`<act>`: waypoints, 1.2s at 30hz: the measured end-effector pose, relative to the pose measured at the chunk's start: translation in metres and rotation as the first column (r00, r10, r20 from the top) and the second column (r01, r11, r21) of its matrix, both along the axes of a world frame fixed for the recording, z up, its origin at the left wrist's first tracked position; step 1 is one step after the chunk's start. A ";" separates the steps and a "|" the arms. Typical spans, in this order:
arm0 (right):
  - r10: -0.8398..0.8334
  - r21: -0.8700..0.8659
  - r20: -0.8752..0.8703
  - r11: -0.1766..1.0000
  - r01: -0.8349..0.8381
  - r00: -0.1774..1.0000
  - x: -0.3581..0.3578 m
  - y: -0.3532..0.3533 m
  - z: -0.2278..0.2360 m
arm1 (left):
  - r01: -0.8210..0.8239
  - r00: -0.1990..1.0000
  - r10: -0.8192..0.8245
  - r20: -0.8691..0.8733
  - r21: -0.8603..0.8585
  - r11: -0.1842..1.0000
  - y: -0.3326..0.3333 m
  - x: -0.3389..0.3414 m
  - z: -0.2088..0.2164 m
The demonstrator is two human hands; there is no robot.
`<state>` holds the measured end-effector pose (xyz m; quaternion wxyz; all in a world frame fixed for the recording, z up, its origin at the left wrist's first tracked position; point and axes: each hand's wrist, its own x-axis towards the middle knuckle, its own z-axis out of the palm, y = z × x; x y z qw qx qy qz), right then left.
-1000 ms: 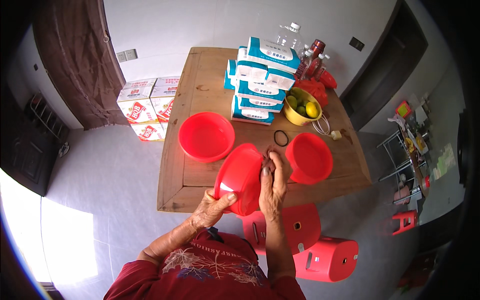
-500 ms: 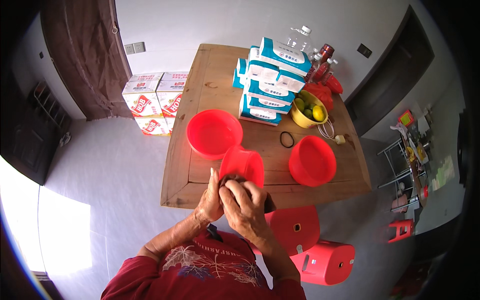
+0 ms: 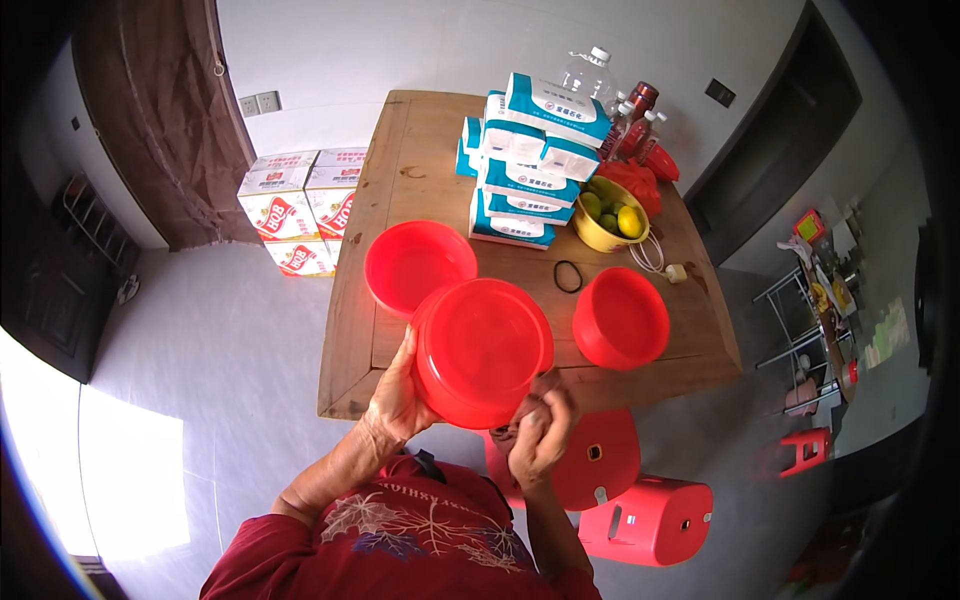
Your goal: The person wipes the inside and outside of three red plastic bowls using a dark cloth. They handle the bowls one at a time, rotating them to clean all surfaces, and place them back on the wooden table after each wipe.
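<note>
Head view: left hand [image 3: 393,405] is clasping a red bowl [image 3: 485,345] along its lower left, underside facing up, above the near edge of the desk [image 3: 425,175]. Right hand [image 3: 540,430] is pinching a bunched brown cloth [image 3: 545,384] against the bowl's lower right edge; blurred. Looking like a wiping step on the outside; next move is probably calling for a firm left grip and a turn of the bowl. A second red bowl [image 3: 420,262] is sitting just behind, partly overlapped, contact unclear; a third [image 3: 622,318] is standing rightward. Tissue packs [image 3: 530,180] and a yellow fruit bowl [image 3: 596,236] are crowding the back.
</note>
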<state>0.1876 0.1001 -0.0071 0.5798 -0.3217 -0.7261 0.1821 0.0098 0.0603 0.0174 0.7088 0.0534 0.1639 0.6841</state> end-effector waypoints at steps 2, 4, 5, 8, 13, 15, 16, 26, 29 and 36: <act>0.122 -0.384 -0.283 0.895 -0.229 0.951 0.001 0.007 0.013 | -0.004 1.000 0.003 -0.019 -0.007 1.000 -0.003 0.001 -0.006; 0.100 -0.339 -0.357 0.912 -0.229 0.929 -0.001 0.024 0.017 | 0.001 1.000 -0.001 -0.029 -0.006 1.000 -0.006 0.003 -0.008; 0.117 -0.311 -0.309 0.925 -0.217 0.944 0.000 0.031 0.021 | 0.015 0.997 -0.015 -0.081 0.001 1.000 -0.008 0.004 -0.007; 0.134 -0.199 -0.083 0.969 -0.148 0.987 0.001 0.040 0.029 | 0.013 0.988 -0.011 -0.156 0.015 1.000 -0.013 0.007 -0.004; 0.158 -0.008 0.320 0.986 -0.164 0.934 -0.007 0.020 0.045 | -0.064 0.979 0.075 -0.191 0.065 0.996 -0.004 0.011 -0.008; 0.228 0.033 0.336 0.967 -0.253 0.914 -0.016 0.003 0.043 | -0.082 0.968 0.095 -0.231 0.065 0.995 -0.002 0.015 -0.012; 0.275 0.066 0.339 0.947 -0.314 0.900 -0.019 -0.003 0.045 | -0.091 0.962 0.105 -0.252 0.065 0.994 -0.002 0.017 -0.015; 0.237 0.067 0.335 0.959 -0.274 0.912 -0.029 0.048 0.089 | 0.091 0.774 -0.077 -0.629 -0.009 0.996 -0.020 0.023 -0.015; 0.298 -0.247 0.136 0.934 -0.259 0.945 -0.013 0.071 0.072 | 0.148 0.519 -0.069 -0.852 0.010 0.989 -0.025 0.021 0.003; 0.307 -0.518 -0.060 0.804 -0.293 0.950 0.020 0.061 0.051 | 0.461 -0.560 0.569 -0.602 0.344 0.818 0.000 0.033 -0.002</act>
